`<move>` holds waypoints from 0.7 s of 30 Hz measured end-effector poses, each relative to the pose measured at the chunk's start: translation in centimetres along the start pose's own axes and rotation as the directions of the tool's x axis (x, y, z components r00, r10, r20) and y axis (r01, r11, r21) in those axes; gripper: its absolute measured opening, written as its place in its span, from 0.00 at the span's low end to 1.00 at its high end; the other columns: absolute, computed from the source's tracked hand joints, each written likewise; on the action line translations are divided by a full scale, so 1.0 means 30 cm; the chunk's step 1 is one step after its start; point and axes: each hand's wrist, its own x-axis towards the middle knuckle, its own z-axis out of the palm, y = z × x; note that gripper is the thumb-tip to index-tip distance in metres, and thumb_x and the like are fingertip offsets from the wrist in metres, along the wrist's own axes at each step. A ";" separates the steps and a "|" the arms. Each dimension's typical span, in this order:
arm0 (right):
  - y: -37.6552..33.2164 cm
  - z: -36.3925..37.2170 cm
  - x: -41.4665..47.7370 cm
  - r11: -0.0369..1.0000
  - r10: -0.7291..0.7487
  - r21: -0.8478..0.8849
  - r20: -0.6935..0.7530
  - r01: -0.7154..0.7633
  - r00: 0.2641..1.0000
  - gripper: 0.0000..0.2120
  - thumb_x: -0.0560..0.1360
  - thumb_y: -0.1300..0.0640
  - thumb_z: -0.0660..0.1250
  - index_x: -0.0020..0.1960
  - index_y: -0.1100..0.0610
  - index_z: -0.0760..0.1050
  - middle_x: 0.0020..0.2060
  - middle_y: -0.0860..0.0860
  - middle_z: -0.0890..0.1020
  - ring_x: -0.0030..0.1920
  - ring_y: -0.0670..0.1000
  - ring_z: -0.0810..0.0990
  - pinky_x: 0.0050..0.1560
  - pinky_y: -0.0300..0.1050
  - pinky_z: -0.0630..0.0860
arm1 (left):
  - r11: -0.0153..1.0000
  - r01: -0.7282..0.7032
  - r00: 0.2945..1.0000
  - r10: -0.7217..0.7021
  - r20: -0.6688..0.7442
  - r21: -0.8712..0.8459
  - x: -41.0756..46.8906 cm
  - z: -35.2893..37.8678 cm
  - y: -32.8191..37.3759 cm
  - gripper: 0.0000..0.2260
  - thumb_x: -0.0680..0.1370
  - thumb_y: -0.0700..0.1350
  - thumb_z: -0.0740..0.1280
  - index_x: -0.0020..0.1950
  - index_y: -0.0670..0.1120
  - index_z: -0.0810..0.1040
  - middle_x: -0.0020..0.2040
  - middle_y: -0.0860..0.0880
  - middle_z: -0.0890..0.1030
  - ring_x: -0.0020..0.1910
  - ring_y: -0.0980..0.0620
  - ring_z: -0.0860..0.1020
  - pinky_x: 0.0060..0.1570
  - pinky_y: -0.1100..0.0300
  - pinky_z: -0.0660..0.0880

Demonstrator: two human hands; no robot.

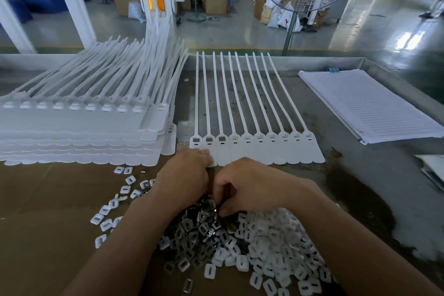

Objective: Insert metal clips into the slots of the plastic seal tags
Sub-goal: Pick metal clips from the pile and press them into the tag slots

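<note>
Seal tags (257, 151) were laid on the bench (348, 175), slots judged mostly unfilled; the left hand's (185, 173) fingers were pressed on their near edge; the right hand's (249, 182) were curled among metal clips (199, 226), grip indeterminable.

The flat row of white seal tags (257, 151) is smooth moulded plastic with a soft, half-matt sheen. The layered stack of white plastic tags (79, 125) to the left has the same finish, faintly translucent at its edges. The heap of small dark metal clips (197, 228) is polished and glints brightly. The small square white slotted caps (271, 243) around it are matt plastic. Under them lies a brown cardboard sheet (48, 223), dull and smooth. The grey metal tabletop (348, 151) is worn, scratched and stained dark. The pile of white lined sheets (372, 108) is matt paper. The grey-green floor (384, 19) beyond is glossy and reflective.
</note>
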 end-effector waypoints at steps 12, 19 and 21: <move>0.020 -0.005 -0.010 0.989 0.028 0.150 -0.156 -0.004 0.987 0.06 0.70 0.60 0.71 0.38 0.51 0.76 0.35 0.41 0.79 0.39 0.38 0.76 0.43 0.31 0.72 | 1.000 -0.001 1.000 0.001 0.019 -0.008 -0.003 -0.003 0.003 0.13 0.75 0.39 0.57 0.52 0.45 0.79 0.59 0.48 0.77 0.58 0.52 0.73 0.54 0.60 0.69; 0.028 0.000 -0.003 0.965 0.131 0.257 -0.345 -0.041 0.929 0.12 0.65 0.65 0.68 0.30 0.52 0.71 0.28 0.44 0.77 0.28 0.38 0.72 0.30 0.32 0.71 | 1.000 0.001 1.000 -0.001 -0.001 -0.015 -0.008 -0.002 0.006 0.16 0.75 0.37 0.56 0.58 0.45 0.78 0.62 0.49 0.76 0.59 0.53 0.72 0.56 0.64 0.66; 0.039 -0.003 0.000 0.956 0.150 0.289 -0.353 -0.044 0.924 0.11 0.67 0.65 0.69 0.33 0.51 0.73 0.29 0.44 0.77 0.28 0.38 0.73 0.31 0.31 0.72 | 1.000 0.003 1.000 -0.003 0.006 0.002 -0.007 -0.004 0.008 0.16 0.75 0.38 0.56 0.58 0.46 0.77 0.62 0.49 0.76 0.60 0.52 0.72 0.56 0.63 0.66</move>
